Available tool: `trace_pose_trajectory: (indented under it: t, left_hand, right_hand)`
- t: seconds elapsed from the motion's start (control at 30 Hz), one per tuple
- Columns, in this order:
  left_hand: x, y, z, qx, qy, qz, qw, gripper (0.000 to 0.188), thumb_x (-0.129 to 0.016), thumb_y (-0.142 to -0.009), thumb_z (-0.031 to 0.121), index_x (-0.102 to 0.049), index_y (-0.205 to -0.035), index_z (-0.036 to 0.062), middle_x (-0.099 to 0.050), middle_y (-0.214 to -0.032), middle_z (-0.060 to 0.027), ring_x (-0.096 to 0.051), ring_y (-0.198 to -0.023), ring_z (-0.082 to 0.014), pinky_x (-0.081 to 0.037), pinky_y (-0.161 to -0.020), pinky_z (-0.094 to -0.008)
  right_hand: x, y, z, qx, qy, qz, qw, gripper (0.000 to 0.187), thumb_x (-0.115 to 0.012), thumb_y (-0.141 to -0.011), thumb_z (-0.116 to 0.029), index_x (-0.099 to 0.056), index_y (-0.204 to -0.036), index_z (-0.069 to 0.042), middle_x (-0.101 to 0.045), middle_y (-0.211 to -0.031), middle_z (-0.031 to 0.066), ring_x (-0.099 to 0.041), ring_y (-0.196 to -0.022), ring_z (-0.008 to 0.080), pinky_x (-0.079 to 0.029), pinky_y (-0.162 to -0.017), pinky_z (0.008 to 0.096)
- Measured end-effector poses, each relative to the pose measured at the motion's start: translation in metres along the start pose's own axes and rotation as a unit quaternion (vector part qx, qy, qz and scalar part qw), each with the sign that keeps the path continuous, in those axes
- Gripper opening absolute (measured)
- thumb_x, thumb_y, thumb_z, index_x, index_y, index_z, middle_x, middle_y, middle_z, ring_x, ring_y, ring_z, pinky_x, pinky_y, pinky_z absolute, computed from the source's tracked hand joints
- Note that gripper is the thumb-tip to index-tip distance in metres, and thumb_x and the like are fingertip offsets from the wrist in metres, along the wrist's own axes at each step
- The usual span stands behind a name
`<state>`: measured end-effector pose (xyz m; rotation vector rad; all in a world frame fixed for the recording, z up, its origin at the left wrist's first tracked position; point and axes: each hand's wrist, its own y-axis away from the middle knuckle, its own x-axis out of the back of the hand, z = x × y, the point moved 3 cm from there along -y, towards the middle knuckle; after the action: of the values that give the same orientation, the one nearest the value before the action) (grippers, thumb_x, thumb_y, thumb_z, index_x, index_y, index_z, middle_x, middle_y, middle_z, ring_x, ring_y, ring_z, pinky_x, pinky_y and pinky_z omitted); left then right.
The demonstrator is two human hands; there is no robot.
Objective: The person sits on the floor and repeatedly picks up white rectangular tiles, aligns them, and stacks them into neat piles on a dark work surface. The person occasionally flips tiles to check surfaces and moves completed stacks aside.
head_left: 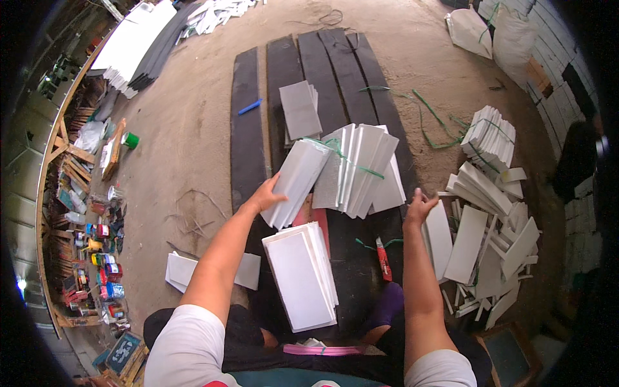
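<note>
Five black strips (248,129) on brown floor (180,129): left hand (263,195), grip closed on white panels (300,182), inside their left edge; right hand (420,208), grip half-open, empty, by the right; can labels (113,269) illegible.

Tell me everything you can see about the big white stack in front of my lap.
The stack is made of thin, flat, rectangular white pieces, stiff-looking, material unclear. It lies on the dark strips, its long sides running away from you at a slight slant. Its edges are uneven, lower pieces poking out on the right. No tie shows around it, and neither hand touches it.
</note>
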<state>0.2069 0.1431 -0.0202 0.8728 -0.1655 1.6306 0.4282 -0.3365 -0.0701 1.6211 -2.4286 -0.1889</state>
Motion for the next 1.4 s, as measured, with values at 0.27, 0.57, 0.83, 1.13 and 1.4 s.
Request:
trace_pose_trajectory:
  t: [0.27,0.57,0.83,1.13,1.4]
  left_hand:
    - [0.070,0.055,0.016,0.025,0.534,0.057,0.843,0.053,-0.058,-0.088,0.022,-0.057,-0.138,0.0050,-0.065,-0.131,-0.0158,-0.066,-0.116,-0.0335,-0.051,-0.103,-0.0551]
    - [0.000,0.116,-0.040,0.240,0.493,0.152,0.822,0.064,-0.064,-0.099,0.044,-0.046,-0.152,0.0134,-0.059,-0.145,-0.0160,-0.069,-0.107,-0.0312,-0.054,-0.091,-0.0497]
    - [-0.016,0.208,-0.118,0.350,0.269,0.430,0.787,0.036,-0.077,-0.090,0.028,-0.071,-0.120,0.0076,-0.074,-0.115,-0.0122,-0.072,-0.095,-0.0272,-0.057,-0.085,-0.0413]
    - [0.007,0.365,-0.179,0.669,-0.025,0.492,0.556,0.082,-0.084,-0.082,0.053,-0.051,-0.140,0.0047,-0.048,-0.141,-0.0206,-0.050,-0.128,-0.0390,-0.046,-0.106,-0.0519]
    - [-0.006,0.378,-0.220,0.712,0.069,0.395,0.577,0.100,-0.090,-0.070,0.059,-0.049,-0.138,-0.0008,-0.054,-0.139,-0.0198,-0.057,-0.127,-0.0380,-0.048,-0.108,-0.0494]
  right_hand:
    - [-0.056,0.124,-0.116,0.285,0.400,-0.111,0.864,0.055,-0.077,-0.089,-0.032,-0.061,-0.137,-0.011,-0.065,-0.129,0.0127,-0.053,-0.129,0.0341,-0.035,-0.112,0.0521]
    - [-0.149,0.208,-0.137,0.366,0.392,-0.425,0.729,0.054,-0.085,-0.082,-0.037,-0.068,-0.124,-0.007,-0.065,-0.127,0.0176,-0.060,-0.122,0.0407,-0.050,-0.101,0.0476]
    - [-0.258,0.244,-0.104,0.469,0.551,-0.412,0.554,0.096,-0.088,-0.078,-0.041,-0.040,-0.155,-0.009,-0.040,-0.163,0.0135,-0.038,-0.150,0.0358,-0.045,-0.112,0.0576]
    - [-0.284,0.247,-0.089,0.413,0.626,-0.403,0.525,0.124,-0.097,-0.063,-0.037,-0.027,-0.162,-0.013,-0.051,-0.150,0.0173,-0.052,-0.134,0.0389,-0.046,-0.106,0.0573]
    - [-0.270,0.239,-0.096,0.402,0.477,-0.407,0.667,0.064,-0.087,-0.080,-0.025,-0.049,-0.128,-0.006,-0.070,-0.120,0.0239,-0.067,-0.113,0.0451,-0.052,-0.093,0.0535]
